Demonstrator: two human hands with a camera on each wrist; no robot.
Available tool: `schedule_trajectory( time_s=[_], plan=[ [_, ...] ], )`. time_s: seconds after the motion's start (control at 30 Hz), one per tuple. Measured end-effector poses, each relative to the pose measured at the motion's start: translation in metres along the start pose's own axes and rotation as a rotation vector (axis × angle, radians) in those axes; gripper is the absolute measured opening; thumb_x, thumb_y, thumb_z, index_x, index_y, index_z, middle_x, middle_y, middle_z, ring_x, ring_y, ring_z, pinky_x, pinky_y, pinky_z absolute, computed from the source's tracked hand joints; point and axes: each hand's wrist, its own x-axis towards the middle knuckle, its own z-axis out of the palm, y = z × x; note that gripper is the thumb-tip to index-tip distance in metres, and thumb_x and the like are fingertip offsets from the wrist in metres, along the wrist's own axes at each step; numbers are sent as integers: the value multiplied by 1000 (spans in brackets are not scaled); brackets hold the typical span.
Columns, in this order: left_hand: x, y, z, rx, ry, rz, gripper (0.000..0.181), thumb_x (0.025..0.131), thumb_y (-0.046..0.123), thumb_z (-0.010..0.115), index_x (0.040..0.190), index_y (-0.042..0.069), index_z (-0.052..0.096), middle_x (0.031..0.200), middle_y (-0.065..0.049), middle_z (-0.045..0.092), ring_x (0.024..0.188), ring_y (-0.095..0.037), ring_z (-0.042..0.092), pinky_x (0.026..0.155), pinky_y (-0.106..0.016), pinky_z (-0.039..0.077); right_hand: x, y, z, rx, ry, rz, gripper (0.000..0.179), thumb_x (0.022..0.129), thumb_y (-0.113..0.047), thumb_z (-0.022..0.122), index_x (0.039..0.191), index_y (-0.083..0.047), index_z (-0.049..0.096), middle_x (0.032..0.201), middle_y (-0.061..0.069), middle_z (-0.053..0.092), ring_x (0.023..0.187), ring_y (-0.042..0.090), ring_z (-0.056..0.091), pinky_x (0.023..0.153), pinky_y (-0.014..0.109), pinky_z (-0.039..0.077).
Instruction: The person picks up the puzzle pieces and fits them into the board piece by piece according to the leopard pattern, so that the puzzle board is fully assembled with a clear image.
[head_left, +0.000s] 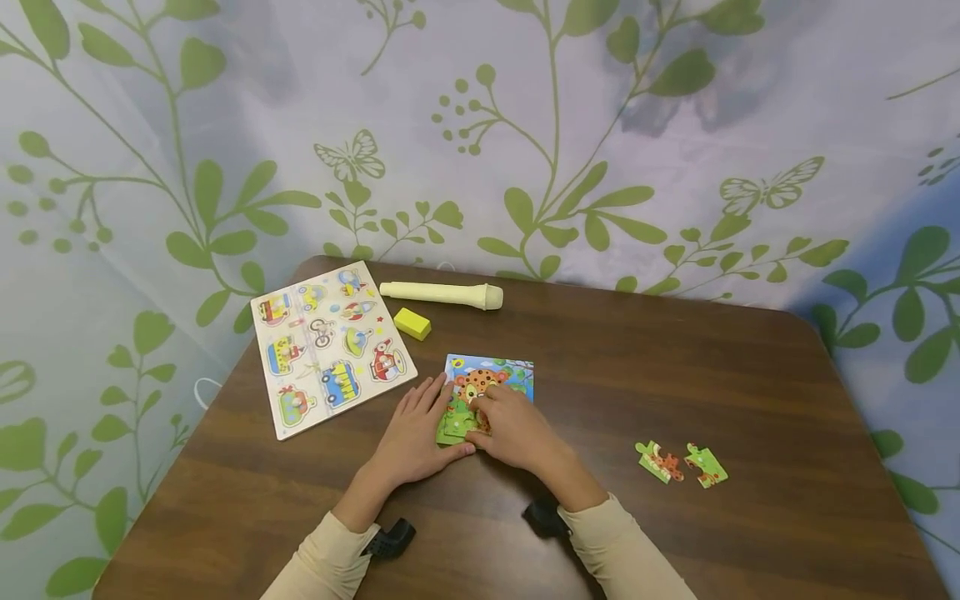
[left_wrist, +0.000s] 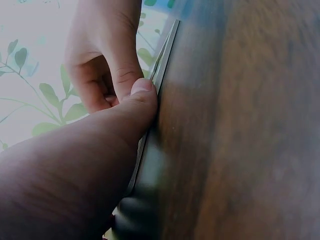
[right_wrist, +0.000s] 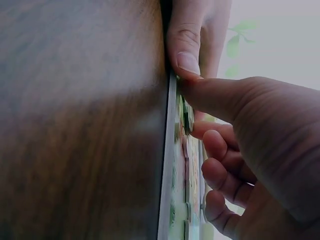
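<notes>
A small jigsaw puzzle (head_left: 480,372) with a spotted leopard on green and blue lies on the table. My left hand (head_left: 417,431) rests along its left edge, fingers straight and thumb at the near edge. Over the puzzle's lower part, my right hand (head_left: 522,429) pinches a green puzzle piece (right_wrist: 187,117) between thumb and forefinger, with the other fingers curled in the right wrist view. Both thumbs nearly meet at the near edge. One loose puzzle piece (head_left: 660,462) and another puzzle piece (head_left: 707,465) lie to the right. My hands hide part of the picture.
A wooden board with vehicle pictures (head_left: 330,342) lies at the left. Beside it are a yellow block (head_left: 412,324) and a pale yellow microphone-shaped stick (head_left: 442,293) near the back edge. A leaf-patterned curtain (head_left: 480,125) hangs behind the brown table (head_left: 637,367).
</notes>
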Motion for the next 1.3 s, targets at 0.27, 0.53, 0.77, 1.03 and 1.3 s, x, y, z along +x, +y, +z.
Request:
schedule_trajectory(
  time_s=[0.27,0.53,0.77,1.03,1.3],
  plan=[
    [5,-2,-2,16,20,12,101,87,67,67,161,8,31,168,-15,28,156,-38,25,124,-59,24,4,1,0,27,39,-4,37,85,-42,82,107,-13,76,86,-4,60,77,12,53,73,33,49],
    [0,0,2,-2,-23,-21,104,86,71,66,162,10,27,170,-12,23,157,-36,22,126,-57,21,1,1,4,29,0,-8,40,87,-45,80,111,-14,75,91,-4,63,81,12,55,77,35,51],
    [-1,0,4,-8,-13,-21,104,87,70,66,163,12,26,171,-10,22,158,-34,21,127,-56,19,1,0,4,64,39,-24,37,91,-42,77,115,-14,77,96,-3,67,84,13,59,77,33,53],
    [2,-1,3,9,-21,-15,104,87,70,66,163,11,26,171,-11,22,157,-35,21,126,-57,21,0,-2,7,29,59,-64,31,91,-36,77,115,-16,78,101,-1,71,88,16,64,80,35,53],
    [1,-1,2,5,3,-1,102,86,67,69,161,9,31,169,-14,27,156,-37,24,124,-59,24,0,-5,9,27,80,-126,23,95,-31,74,116,-25,79,96,-5,69,83,14,60,80,34,52]
  ],
)
